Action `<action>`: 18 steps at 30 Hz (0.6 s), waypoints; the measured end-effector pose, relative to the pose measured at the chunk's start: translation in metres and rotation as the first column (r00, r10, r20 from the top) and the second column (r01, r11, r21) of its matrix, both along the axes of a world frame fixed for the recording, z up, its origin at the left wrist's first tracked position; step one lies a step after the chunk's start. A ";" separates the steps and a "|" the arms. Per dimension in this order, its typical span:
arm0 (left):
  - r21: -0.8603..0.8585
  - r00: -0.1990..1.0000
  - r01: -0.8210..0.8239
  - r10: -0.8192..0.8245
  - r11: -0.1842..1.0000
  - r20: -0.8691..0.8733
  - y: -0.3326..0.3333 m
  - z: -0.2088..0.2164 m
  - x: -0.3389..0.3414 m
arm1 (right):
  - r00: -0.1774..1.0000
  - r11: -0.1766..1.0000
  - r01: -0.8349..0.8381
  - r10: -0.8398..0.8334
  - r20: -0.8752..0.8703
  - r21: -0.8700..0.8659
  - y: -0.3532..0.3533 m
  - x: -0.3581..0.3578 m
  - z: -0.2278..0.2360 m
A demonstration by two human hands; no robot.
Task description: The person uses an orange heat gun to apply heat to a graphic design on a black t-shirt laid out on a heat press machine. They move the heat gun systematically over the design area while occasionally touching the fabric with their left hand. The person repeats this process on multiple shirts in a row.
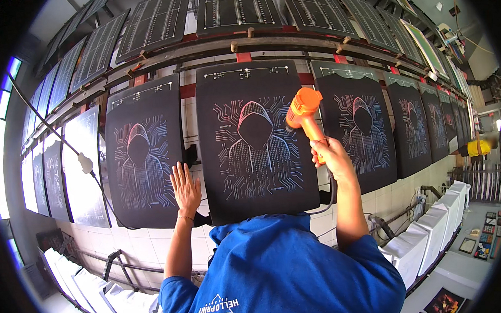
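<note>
An orange heat gun (pixel 307 107) is gripped by its handle in my right hand (pixel 332 153). Its dark nozzle points down and left over the right edge of the middle black T-shirt (pixel 216 124), which lies flat on a board and bears a print of a hooded figure among circuit lines. My left hand (pixel 186 186) has its fingers stretched out and holds nothing. It hovers at or rests on the right edge of the left-hand black T-shirt (pixel 119 188); which of these I cannot tell. A matching black T-shirt (pixel 385 152) lies right of the heat gun.
Beyond the shirts runs a long rail (pixel 203 52) with wooden pegs, and more dark boards (pixel 237 13) behind it. A cable with a white connector (pixel 86 163) crosses the left side. White covered boards (pixel 424 244) line the lower right. A person in yellow (pixel 475 147) is far right.
</note>
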State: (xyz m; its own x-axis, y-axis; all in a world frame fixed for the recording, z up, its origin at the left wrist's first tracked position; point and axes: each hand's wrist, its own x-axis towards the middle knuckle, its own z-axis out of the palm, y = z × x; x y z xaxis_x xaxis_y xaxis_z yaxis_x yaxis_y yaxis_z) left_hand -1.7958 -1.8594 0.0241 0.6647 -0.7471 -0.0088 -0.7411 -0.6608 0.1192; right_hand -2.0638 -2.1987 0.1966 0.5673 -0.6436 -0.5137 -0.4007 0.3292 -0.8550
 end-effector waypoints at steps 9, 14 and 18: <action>-0.002 0.999 0.025 -0.025 1.000 -0.027 -0.020 0.018 0.007 | 0.999 0.997 -0.039 0.039 0.010 0.067 0.004 -0.038 0.013; -0.030 1.000 0.013 -0.013 0.999 -0.019 -0.017 0.016 0.006 | 0.995 0.997 -0.069 0.067 0.073 0.024 0.009 -0.011 -0.004; -0.066 1.000 -0.005 0.004 0.998 -0.017 -0.017 0.015 0.007 | 0.988 0.993 -0.102 0.094 0.123 0.060 0.006 0.020 -0.004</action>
State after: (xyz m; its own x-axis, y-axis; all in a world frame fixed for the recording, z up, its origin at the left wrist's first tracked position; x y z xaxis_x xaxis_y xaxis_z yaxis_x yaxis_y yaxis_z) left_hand -1.7884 -1.8769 0.0392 0.6680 -0.7436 0.0295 -0.7358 -0.6541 0.1753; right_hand -2.0440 -2.1923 0.1929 0.6864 -0.5488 -0.4771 -0.3296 0.3501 -0.8768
